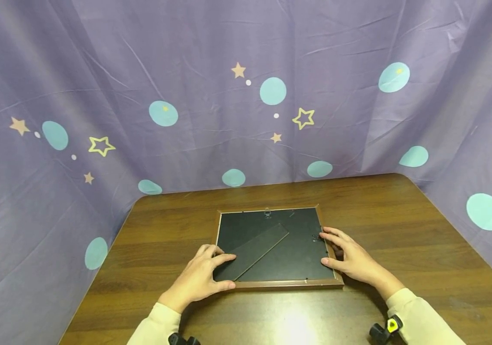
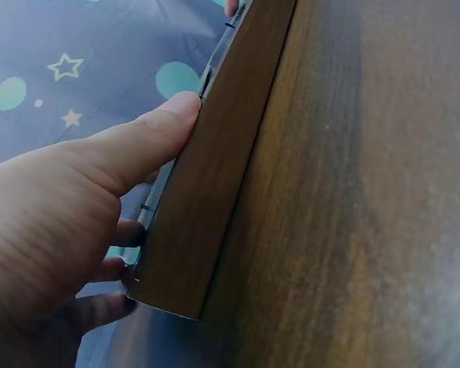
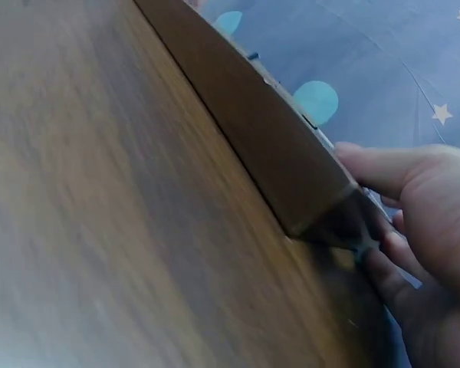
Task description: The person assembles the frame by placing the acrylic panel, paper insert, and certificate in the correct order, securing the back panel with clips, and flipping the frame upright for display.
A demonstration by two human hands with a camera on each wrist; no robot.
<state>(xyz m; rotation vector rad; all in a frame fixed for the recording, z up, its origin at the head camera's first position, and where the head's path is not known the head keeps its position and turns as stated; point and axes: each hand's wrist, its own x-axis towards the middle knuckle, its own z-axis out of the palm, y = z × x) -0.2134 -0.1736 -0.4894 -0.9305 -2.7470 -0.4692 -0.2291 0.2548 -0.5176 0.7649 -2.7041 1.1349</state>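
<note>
A picture frame [image 1: 289, 284] with a brown rim lies back side up on the wooden table, its black backing board [image 1: 302, 258] showing. A dark stand leg [image 1: 256, 249] lies slantwise across that board. My left hand [image 1: 200, 273] holds the frame's near left corner, thumb on the front rim, index finger over the board. At the right side, my right hand [image 1: 354, 258] holds the edge near the front corner, thumb on top and other fingers along the side. Both wrist views show the brown side of the rim [image 2: 207, 169] close up.
Small metal hangers [image 1: 267, 213] sit at the board's far and right edges. The wooden table [image 1: 164, 230] extends around the frame. A purple curtain [image 1: 211, 120] with stars and dots hangs behind and at both sides.
</note>
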